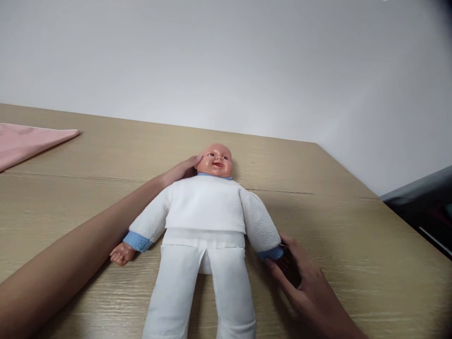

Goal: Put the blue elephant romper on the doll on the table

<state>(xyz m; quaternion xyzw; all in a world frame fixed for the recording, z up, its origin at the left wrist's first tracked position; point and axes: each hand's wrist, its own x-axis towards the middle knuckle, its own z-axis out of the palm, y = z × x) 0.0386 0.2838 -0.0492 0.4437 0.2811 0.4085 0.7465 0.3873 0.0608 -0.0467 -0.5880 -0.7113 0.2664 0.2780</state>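
A baby doll lies on its back, head away from me, in a white fleece top with blue cuffs and white trousers. My left hand cups the side of the doll's head, thumb at its cheek and the other fingers partly hidden behind. Around the blue cuff of the arm on the right, my right hand has its thumb and fingers closed, hiding most of that doll hand. The doll's other arm rests across my left forearm or just beside it; I cannot tell which. Its feet are outside the view.
The doll lies on a light wooden table with a seam across it. A pink cloth lies at the far left. Beyond the right edge is a dark object I cannot make out. A pale wall stands behind the table.
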